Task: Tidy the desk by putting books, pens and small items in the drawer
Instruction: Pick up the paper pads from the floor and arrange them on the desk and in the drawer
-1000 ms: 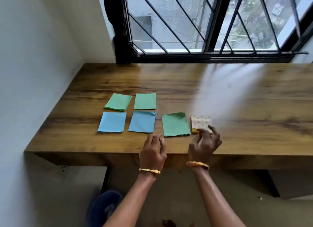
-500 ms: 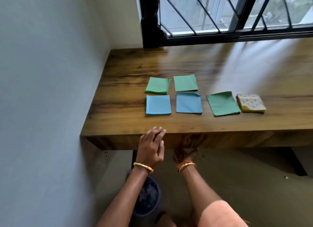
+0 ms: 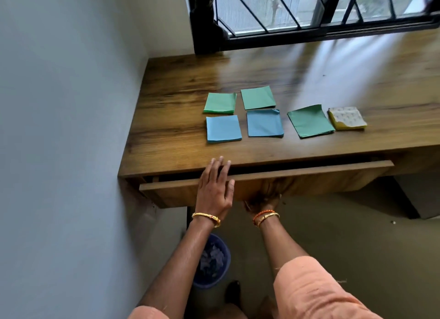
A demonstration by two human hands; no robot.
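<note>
Step in hand: opening the long wooden drawer (image 3: 297, 183) under the brown wood-grain desk (image 3: 171, 133); it stands a little way out, a dark gap showing between its front and the desk edge.
Progress: judged early, since nothing from the desktop is in the drawer yet as far as the gap shows.
Left hand (image 3: 215, 187): laid flat over the top edge of the drawer front, left of centre, fingers straight and close together, tips reaching the near edge of the desk; it holds nothing.
Right hand (image 3: 264, 197): tucked under the lower edge of the drawer front, just right of the left hand; blurred and partly hidden, so whether its fingers hook the panel I cannot tell.
Task's things: six small paper pads on the desk, well apart from both hands; two green pads (image 3: 220, 103) far left, two blue pads (image 3: 223, 129) nearer, a larger green pad (image 3: 309, 121) to the right, and a yellow pad with a patterned white cover (image 3: 347, 118) furthest right.
Next move: probably a wider pull on the drawer so a pad can drop in, then a reach to the nearest blue pad.
Below: a blue waste bin (image 3: 214, 261) on the floor.
</note>
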